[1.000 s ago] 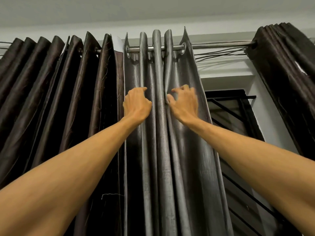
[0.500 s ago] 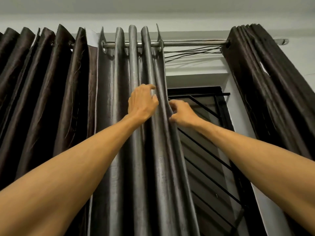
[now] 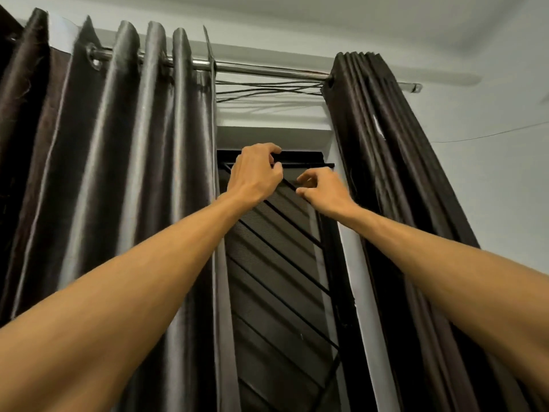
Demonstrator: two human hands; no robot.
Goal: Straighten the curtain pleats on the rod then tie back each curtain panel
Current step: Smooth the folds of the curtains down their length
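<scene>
Looking up, in the head view, along two bare forearms raised side by side toward the top of a window.

Holding the left hand in front of the window grille, just right of the free edge of the left curtain panel and apart from it. Turning the back of that hand to the camera, with the wrist slightly bent, the fingers loosely curled and the thumb tip close to the index finger, gripping nothing.

Holding the right hand slightly lower, just beside the left hand without touching it, also in front of the grille. Curling its index finger and thumb loosely toward each other with a gap between them, gripping nothing, near the right curtain panel but not touching it.

Showing the left curtain panel, grey and glossy, hanging by eyelets from the rod in rounded pleats, gathered to the left of the window. Showing the right curtain panel, darker, bunched in tight folds near the rod's right end, well apart from the left panel, with bare rod between them.

Showing a dark brown curtain at the far left, just beside the grey pleats. Showing thin wires running just below the bare stretch of rod.
</scene>
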